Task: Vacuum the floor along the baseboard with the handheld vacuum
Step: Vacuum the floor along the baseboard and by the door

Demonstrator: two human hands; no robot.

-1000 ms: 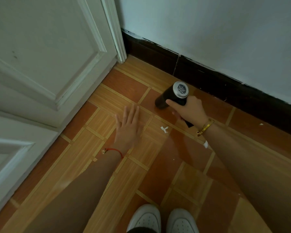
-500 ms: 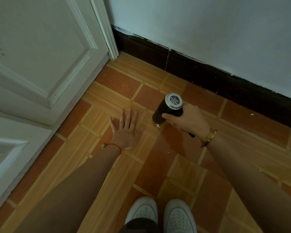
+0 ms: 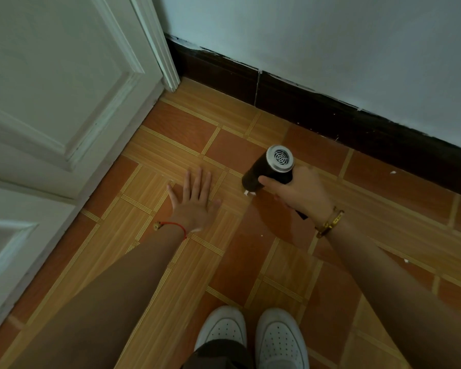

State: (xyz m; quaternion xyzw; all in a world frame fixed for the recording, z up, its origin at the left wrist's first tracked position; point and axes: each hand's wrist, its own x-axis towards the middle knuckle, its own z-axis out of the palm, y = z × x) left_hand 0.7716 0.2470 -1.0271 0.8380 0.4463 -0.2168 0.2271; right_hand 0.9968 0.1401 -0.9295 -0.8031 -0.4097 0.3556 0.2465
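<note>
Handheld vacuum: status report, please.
Right hand grips handheld vacuum, nozzle at white scrap. Left hand open flat at floor. Another white speck near baseboard.

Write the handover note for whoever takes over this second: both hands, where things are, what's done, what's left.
Right hand grips the handheld vacuum, nozzle down at a white scrap on the floor.
Left hand rests flat on the floor, fingers straight.
Done: hard to tell; the vacuum sits short of the baseboard.
Left: take that scrap, then the white speck near the baseboard to the right.
</note>
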